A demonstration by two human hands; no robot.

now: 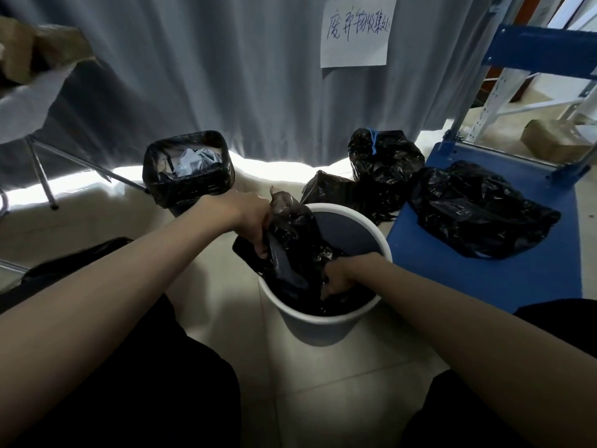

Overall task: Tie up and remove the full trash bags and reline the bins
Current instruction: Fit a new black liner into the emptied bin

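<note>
Gripping the crinkled black plastic liner bag [292, 244] at the rim of the round white plastic bin [326, 321], your left hand [250, 218] closes its grip there — your right hand [339, 278] clutches it inside, lower down.

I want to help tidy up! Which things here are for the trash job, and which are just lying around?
For the job:
white bin
new black bag, gripped by left hand and right hand
full black bin
tied bags
blue cart

Just lying around:
paper sign
curtain
cardboard box
</note>
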